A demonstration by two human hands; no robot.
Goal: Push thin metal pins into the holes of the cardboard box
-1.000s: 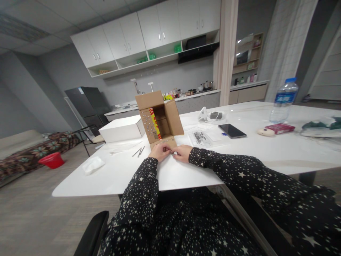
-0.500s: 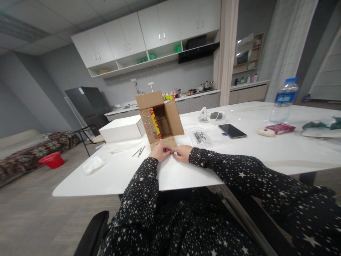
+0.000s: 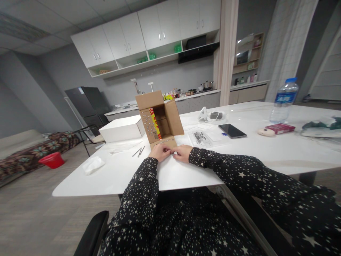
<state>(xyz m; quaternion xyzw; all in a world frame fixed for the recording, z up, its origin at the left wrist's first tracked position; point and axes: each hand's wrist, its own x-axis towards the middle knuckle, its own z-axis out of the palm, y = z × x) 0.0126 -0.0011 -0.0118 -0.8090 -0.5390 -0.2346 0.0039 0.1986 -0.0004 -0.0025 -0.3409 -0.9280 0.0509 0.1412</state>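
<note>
My left hand and my right hand rest on the white table, fingertips pinched together over a small grey piece too tiny to make out. They sit just in front of the bottom flap of an open cardboard box lying on its side. Rows of small metal bits are stuck in that flap and in the left flap. A yellow and red pack stands inside the box.
A white box lies left of the carton, with two thin metal rods and a tissue nearer me. To the right are a clear bag of parts, a phone, a water bottle and a red packet.
</note>
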